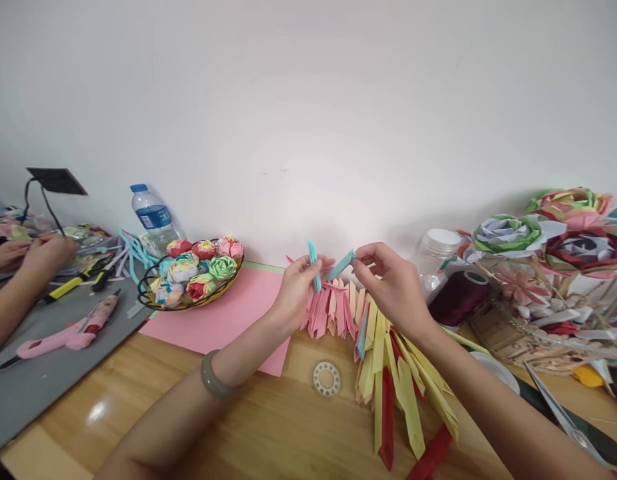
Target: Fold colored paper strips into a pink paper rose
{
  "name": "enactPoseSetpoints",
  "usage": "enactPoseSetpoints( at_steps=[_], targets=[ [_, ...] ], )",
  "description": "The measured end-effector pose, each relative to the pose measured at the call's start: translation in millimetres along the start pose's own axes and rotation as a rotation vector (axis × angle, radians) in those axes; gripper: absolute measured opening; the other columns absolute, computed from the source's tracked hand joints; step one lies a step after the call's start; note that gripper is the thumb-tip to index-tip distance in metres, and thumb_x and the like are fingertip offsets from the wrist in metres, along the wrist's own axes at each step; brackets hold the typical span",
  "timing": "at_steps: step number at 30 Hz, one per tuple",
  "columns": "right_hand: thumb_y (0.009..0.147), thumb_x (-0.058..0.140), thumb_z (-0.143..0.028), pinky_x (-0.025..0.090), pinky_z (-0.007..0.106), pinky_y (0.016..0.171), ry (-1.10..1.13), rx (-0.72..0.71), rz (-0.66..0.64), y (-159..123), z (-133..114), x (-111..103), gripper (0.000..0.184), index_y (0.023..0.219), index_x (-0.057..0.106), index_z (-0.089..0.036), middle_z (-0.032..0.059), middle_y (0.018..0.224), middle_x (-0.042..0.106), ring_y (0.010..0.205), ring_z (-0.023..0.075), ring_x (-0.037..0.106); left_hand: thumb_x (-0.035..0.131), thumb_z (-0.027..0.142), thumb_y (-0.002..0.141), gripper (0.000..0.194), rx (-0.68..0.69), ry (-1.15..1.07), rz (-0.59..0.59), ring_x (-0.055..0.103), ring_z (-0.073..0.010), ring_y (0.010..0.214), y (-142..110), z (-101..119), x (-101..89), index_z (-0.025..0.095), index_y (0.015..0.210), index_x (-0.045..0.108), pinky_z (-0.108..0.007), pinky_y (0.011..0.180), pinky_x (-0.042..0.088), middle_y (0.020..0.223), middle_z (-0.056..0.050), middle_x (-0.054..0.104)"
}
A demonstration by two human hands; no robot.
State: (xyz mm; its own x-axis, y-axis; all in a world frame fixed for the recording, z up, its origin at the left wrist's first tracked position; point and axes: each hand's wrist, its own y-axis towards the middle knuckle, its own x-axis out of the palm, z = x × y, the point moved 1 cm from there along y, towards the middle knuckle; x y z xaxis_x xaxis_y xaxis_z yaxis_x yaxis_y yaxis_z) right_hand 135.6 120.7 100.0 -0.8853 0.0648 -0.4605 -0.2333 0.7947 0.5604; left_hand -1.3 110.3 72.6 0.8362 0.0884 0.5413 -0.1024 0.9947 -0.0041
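Note:
My left hand (299,288) pinches one upright folded teal paper strip (314,265). Close beside it, my right hand (391,283) pinches a second teal paper strip (341,265) that slants toward the first. Both hands hover above a spread of folded paper strips (383,353), pink at the back, yellow and red nearer me, lying on the wooden table (268,427). A green bangle (214,381) sits on my left wrist.
A pink paper sheet (223,313), a wire basket of paper roses (195,277), a water bottle (153,217), a tape roll (327,378). At right are large paper flowers (563,233), a plastic jar (438,257), dark thread spool (458,297), scissors (563,417). At left another person's hands (33,257) work over a grey mat with a pink glue gun (73,330).

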Motion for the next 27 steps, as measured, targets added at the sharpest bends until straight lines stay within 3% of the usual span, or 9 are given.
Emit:
enactPoseSetpoints(
  at_steps=[4, 11, 17, 22, 27],
  targets=[
    [0.07, 0.054, -0.021, 0.046, 0.023, 0.054, 0.202, 0.286, -0.128, -3.4, -4.7, -2.1, 0.005, 0.071, 0.056, -0.017, -0.0006, 0.063, 0.06, 0.059, 0.0127, 0.059, 0.062, 0.015, 0.069, 0.014, -0.12, 0.079, -0.139, 0.062, -0.0145, 0.071, -7.4, -16.5, 4.9, 0.013, 0.083, 0.06, -0.024, 0.066, 0.044, 0.077, -0.005, 0.066],
    [0.061, 0.055, -0.017, 0.047, 0.022, 0.053, 0.292, 0.538, -0.18, -8.2, 6.9, -7.5, 0.004, 0.065, 0.056, -0.016, -0.0031, 0.058, 0.058, 0.051, 0.0099, 0.057, 0.058, 0.02, 0.075, 0.015, -0.283, 0.034, -0.272, 0.062, -0.0126, 0.06, -13.5, -27.6, 7.7, 0.016, 0.089, 0.059, -0.019, 0.045, 0.042, 0.073, -0.004, 0.064],
    [0.063, 0.055, -0.021, 0.045, 0.023, 0.053, 0.136, 0.472, -0.17, -9.7, 17.1, -15.8, 0.007, 0.066, 0.058, -0.016, -0.0005, 0.06, 0.06, 0.055, 0.0117, 0.056, 0.054, 0.021, 0.079, 0.022, -0.345, -0.012, -0.313, 0.066, -0.0164, 0.071, -14.6, -30.4, 8.5, 0.017, 0.1, 0.057, -0.019, 0.045, 0.046, 0.083, -0.007, 0.066],
    [0.065, 0.054, -0.025, 0.044, 0.024, 0.053, 0.094, 0.394, -0.224, -10.9, 13.8, -18.9, 0.013, 0.07, 0.06, -0.015, 0.002, 0.064, 0.063, 0.058, 0.0135, 0.057, 0.055, 0.02, 0.079, 0.017, -0.373, 0.019, -0.297, 0.066, -0.0169, 0.073, -16.0, -31.4, 9.4, 0.017, 0.095, 0.058, -0.017, 0.045, 0.045, 0.084, -0.007, 0.066],
    [0.065, 0.051, -0.021, 0.043, 0.023, 0.052, -0.027, 0.355, -0.182, -9.6, 15.2, -22.5, 0.01, 0.068, 0.059, -0.016, 0.0012, 0.061, 0.062, 0.057, 0.0134, 0.056, 0.053, 0.02, 0.08, 0.017, -0.376, 0.0, -0.311, 0.066, -0.018, 0.075, -15.5, -31.1, 9.3, 0.017, 0.096, 0.058, -0.019, 0.047, 0.047, 0.084, -0.007, 0.067]
  ],
)
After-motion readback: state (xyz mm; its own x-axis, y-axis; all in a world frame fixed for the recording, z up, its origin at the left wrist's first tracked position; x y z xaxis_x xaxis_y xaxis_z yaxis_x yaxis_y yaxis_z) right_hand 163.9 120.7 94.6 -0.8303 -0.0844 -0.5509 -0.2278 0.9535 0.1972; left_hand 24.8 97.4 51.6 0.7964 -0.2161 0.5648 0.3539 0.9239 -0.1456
